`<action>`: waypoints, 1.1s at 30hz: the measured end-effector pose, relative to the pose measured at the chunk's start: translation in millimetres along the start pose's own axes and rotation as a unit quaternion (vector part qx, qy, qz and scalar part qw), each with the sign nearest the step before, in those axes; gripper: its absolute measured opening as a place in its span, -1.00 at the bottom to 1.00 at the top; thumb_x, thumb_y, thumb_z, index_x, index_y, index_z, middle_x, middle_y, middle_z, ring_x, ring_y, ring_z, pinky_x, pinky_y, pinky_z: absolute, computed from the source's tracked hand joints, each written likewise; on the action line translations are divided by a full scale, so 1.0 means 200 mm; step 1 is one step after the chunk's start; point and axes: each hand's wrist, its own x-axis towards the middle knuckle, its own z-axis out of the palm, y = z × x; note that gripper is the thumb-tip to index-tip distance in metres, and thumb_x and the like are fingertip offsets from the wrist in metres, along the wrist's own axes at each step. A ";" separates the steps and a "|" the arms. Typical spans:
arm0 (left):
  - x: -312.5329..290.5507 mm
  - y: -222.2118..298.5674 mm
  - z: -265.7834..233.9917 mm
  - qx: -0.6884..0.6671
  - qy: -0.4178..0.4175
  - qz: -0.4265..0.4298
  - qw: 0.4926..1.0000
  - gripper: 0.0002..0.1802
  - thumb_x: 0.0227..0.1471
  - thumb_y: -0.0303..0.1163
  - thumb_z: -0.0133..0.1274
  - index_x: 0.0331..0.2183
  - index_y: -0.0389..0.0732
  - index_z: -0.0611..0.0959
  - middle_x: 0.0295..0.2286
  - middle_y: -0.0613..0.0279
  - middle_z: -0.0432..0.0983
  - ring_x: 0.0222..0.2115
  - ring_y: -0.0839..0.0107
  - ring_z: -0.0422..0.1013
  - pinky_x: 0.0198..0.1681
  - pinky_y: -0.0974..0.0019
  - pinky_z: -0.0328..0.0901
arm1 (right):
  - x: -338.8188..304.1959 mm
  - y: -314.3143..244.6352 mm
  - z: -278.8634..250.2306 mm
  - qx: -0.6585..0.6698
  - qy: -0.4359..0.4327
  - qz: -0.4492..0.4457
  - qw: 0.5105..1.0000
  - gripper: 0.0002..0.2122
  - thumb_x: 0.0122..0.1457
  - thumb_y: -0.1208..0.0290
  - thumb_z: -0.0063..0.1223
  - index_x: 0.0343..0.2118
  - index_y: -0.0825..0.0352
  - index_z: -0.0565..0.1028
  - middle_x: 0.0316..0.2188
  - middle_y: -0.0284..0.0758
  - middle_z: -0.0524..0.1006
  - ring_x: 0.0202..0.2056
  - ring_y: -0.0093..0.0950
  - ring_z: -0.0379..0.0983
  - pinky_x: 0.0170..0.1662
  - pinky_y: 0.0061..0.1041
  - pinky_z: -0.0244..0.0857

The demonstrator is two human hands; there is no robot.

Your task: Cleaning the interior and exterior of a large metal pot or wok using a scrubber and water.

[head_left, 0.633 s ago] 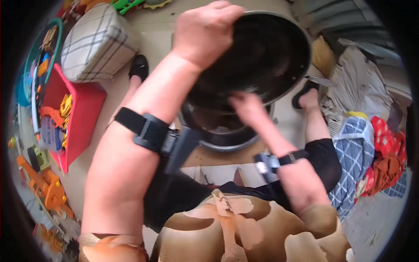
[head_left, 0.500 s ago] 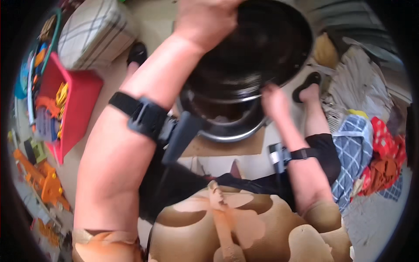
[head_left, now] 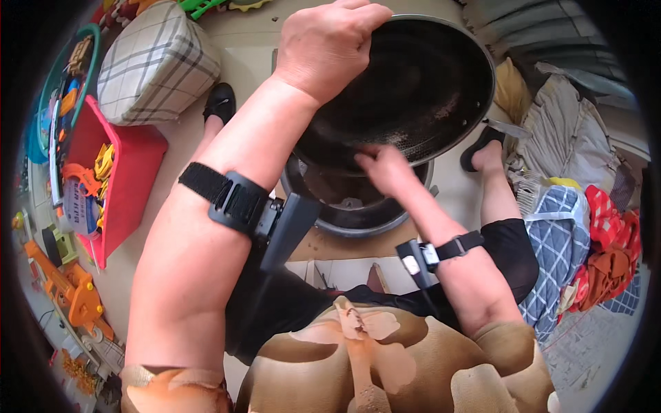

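A large black wok (head_left: pixel 413 89) is held tilted, its dark inside facing me, with light worn or soapy patches toward the lower right. My left hand (head_left: pixel 330 48) is closed at its upper left edge; the hand hides exactly what part it grips. My right hand (head_left: pixel 389 168) reaches to the lower part of the wok's inside, fingers curled against the surface. Whatever may be in those fingers is hidden. Below the wok stands a round metal basin (head_left: pixel 372 226) with dark liquid in it, partly covered by the wok.
The basin stands on brown cardboard (head_left: pixel 323 244) between my feet. At left are a red bin (head_left: pixel 134 172) of toys, a plaid cushion-like bundle (head_left: pixel 155 65) and an orange toy vehicle (head_left: pixel 72 286). Piled cloths (head_left: pixel 561 220) and a yellowish bag (head_left: pixel 511 89) lie at right.
My right hand has moved left and inward, from the wok's lower right edge onto its inside. The wok sits slightly lower in view and its inside shows more.
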 end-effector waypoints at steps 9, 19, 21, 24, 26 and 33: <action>-0.01 -0.03 0.08 -0.023 0.023 -0.025 0.999 -0.77 -0.15 -0.51 0.05 -0.40 0.03 0.67 -0.47 0.32 0.55 -0.47 0.21 0.51 -0.44 0.20 0.41 | 0.02 0.10 0.10 0.051 -0.017 -0.093 0.994 -0.77 0.17 0.25 -0.02 -0.21 0.17 0.60 -0.27 -0.13 0.59 -0.20 -0.11 0.52 -0.15 -0.21 0.41; 0.02 0.00 0.02 -0.007 -0.002 -0.014 1.000 -0.80 -0.17 -0.57 0.01 -0.40 -0.14 0.61 -0.54 0.11 0.46 -0.47 0.10 0.47 -0.41 0.16 0.37 | 0.03 0.02 0.07 0.079 -0.037 -0.085 0.993 -0.72 0.16 0.23 -0.04 -0.15 0.20 0.59 -0.25 -0.11 0.59 -0.14 -0.11 0.50 -0.04 -0.19 0.37; 0.01 0.01 0.04 -0.005 0.029 0.003 1.000 -0.78 -0.17 -0.57 0.01 -0.38 -0.14 0.61 -0.53 0.11 0.47 -0.47 0.10 0.47 -0.40 0.16 0.38 | 0.09 0.15 -0.12 -0.002 0.008 -0.022 1.000 -0.74 0.16 0.28 -0.04 -0.18 0.24 0.60 -0.25 -0.08 0.58 -0.18 -0.10 0.52 -0.10 -0.20 0.40; -0.01 0.03 0.04 -0.016 0.028 0.010 0.999 -0.76 -0.17 -0.59 0.02 -0.36 -0.13 0.62 -0.52 0.11 0.47 -0.47 0.10 0.47 -0.39 0.17 0.38 | -0.04 0.32 -0.10 0.068 0.048 -0.021 0.996 -0.75 0.18 0.37 -0.05 -0.15 0.32 0.58 -0.23 -0.06 0.59 -0.17 -0.16 0.54 -0.08 -0.28 0.40; 0.02 0.01 0.03 -0.024 0.002 -0.019 1.000 -0.75 -0.18 -0.59 0.02 -0.36 -0.12 0.62 -0.52 0.12 0.47 -0.47 0.09 0.47 -0.40 0.19 0.38 | -0.06 0.14 0.06 -0.023 0.050 0.045 0.997 -0.75 0.16 0.30 -0.02 -0.17 0.24 0.59 -0.25 -0.09 0.59 -0.12 -0.13 0.50 -0.02 -0.21 0.35; 0.00 0.02 0.00 0.034 -0.004 -0.003 0.999 -0.74 -0.19 -0.59 0.02 -0.36 -0.11 0.62 -0.52 0.13 0.47 -0.49 0.10 0.47 -0.42 0.17 0.38 | 0.01 0.33 -0.07 0.107 0.003 0.010 0.994 -0.77 0.19 0.32 -0.06 -0.23 0.29 0.59 -0.26 -0.09 0.59 -0.22 -0.13 0.54 -0.15 -0.21 0.41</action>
